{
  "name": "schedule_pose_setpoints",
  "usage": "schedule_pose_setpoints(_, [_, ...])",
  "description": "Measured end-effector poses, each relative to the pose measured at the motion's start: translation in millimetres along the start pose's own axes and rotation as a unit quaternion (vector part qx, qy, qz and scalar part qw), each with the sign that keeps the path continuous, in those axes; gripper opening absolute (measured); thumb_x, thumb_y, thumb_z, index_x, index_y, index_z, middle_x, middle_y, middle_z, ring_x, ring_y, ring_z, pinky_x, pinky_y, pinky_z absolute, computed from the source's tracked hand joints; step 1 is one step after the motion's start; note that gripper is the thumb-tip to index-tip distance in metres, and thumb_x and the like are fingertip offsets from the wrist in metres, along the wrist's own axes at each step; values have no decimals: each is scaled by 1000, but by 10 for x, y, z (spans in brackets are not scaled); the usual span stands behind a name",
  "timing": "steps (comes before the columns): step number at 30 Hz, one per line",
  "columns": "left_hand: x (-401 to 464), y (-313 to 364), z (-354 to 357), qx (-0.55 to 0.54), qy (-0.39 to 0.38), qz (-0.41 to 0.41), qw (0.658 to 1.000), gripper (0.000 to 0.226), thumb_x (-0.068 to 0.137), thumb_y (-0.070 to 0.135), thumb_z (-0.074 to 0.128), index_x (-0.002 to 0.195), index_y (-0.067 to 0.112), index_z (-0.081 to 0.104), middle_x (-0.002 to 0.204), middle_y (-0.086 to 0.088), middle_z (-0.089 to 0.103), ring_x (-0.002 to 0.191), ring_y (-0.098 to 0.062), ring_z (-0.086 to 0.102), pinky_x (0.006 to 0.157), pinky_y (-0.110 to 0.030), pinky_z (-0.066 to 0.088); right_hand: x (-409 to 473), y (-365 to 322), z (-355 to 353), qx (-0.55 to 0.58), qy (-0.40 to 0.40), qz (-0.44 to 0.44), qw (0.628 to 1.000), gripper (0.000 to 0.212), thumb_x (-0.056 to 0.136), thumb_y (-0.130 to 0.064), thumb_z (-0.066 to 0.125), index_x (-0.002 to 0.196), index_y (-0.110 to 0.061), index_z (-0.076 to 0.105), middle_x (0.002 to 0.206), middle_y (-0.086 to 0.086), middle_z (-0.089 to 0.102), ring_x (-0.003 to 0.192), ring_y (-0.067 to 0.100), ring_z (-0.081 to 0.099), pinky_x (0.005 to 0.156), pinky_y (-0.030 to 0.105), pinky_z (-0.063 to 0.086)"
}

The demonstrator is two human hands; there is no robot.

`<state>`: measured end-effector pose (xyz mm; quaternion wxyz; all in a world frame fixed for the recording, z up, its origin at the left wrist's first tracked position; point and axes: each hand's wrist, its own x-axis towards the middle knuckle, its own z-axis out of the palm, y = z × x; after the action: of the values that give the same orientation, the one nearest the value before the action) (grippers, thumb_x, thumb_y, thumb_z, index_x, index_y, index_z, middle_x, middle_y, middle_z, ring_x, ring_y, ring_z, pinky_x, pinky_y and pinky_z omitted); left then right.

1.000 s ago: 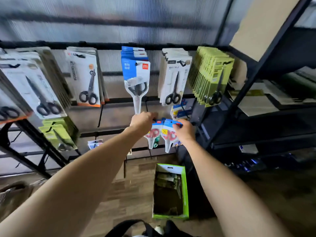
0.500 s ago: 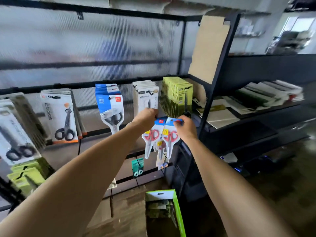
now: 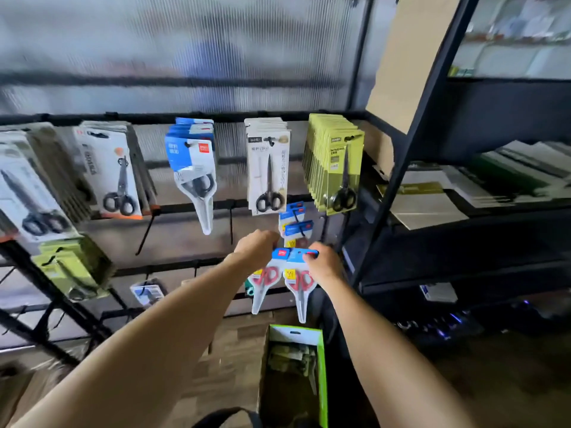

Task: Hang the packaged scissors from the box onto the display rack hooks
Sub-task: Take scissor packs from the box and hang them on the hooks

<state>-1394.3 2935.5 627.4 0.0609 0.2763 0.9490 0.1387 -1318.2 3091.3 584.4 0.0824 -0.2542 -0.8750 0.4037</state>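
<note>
- Both hands pinching: left hand (image 3: 258, 247) and right hand (image 3: 324, 263) each hold a blue-carded, red-handled scissors pack (image 3: 298, 281) below its hook.
- I judge neither hung; green cardboard box (image 3: 321, 366) holds more.

Both arms bare, extended fwd and up from lower frame, converging toward centre. L forearm enters from bottom-left, long diagonal, wrist roughly straight. L hand (image 3: 258, 247) seen from the back, knuckles up, fingers curled fwd and down, pinching the top-left edge of a packaged scissors card (image 3: 279, 254); fingertips hidden behind the hand. R forearm enters from bottom-right, steeper angle, wrist slightly bent inward. R hand (image 3: 324, 262) back toward camera, fingers curled, thumb side pinching the top-right of the card. The 2 hands sit near level, close together, not touching each other.
</note>
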Motion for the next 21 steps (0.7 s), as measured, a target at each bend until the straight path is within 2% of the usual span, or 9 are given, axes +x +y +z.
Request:
schedule_pose_setpoints(5, [73, 85, 222, -16, 10, -31, 999, 33, 86, -5, 44, 106, 13, 65, 100, -11, 67, 89, -34, 63, 68, -33, 47, 176, 250, 133, 24, 0, 29, 999, 18, 90, -18, 60, 104, -12, 69, 100, 19, 69, 95, 37, 64, 75, 36, 48])
schedule_pose_setpoints(11, [281, 178, 424, -25, 5, -55, 998, 40, 85, -1, 48, 114, 22, 63, 100, -8, 68, 86, -34, 64, 70, -39, 56, 456, 406, 5, 45, 0, 6, 999, 17, 94, -17, 57, 105, -8, 67, 106, 17, 69, 99, 35, 62, 73, 34, 43])
schedule_pose_setpoints(13, [349, 233, 451, -26, 7, -67, 997, 41, 84, 0, 47, 113, 23, 63, 99, -7, 68, 87, -34, 64, 69, -38, 55, 568, 402, -71, 42, -2, -6, 999, 17, 96, -18, 55, 105, -8, 65, 102, 16, 68, 94, 32, 63, 66, 29, 42])
schedule_pose_setpoints(15, [408, 253, 467, -30, 9, -82, 996, 41, 84, 0, 47, 113, 23, 64, 99, -7, 68, 86, -34, 64, 68, -38, 53, 656, 353, -141, 37, -13, -13, 999, 17, 100, -18, 52, 108, -8, 63, 96, 11, 64, 84, 23, 60, 50, 17, 38])
schedule_pose_setpoints(16, [449, 262, 472, -31, 10, -91, 995, 39, 85, 0, 48, 112, 23, 65, 99, -6, 69, 85, -34, 64, 67, -37, 53, 733, 347, -152, 29, -15, -13, 999, 18, 100, -18, 50, 110, -9, 63, 98, 10, 64, 85, 23, 60, 49, 17, 37])
schedule_pose_setpoints(19, [512, 279, 468, -36, 6, -107, 994, 37, 86, 2, 51, 110, 26, 66, 98, -5, 69, 82, -30, 63, 63, -32, 48, 857, 341, -98, -5, -29, -25, 999, 23, 98, -20, 52, 117, -14, 64, 113, 14, 68, 104, 32, 62, 68, 28, 39])
schedule_pose_setpoints(21, [529, 282, 458, -41, 2, -110, 993, 43, 86, 0, 50, 114, 28, 65, 98, -3, 69, 82, -28, 63, 65, -33, 51, 898, 342, -26, 2, -41, -41, 998, 22, 97, -20, 54, 116, -15, 64, 113, 13, 69, 105, 33, 63, 74, 32, 45])
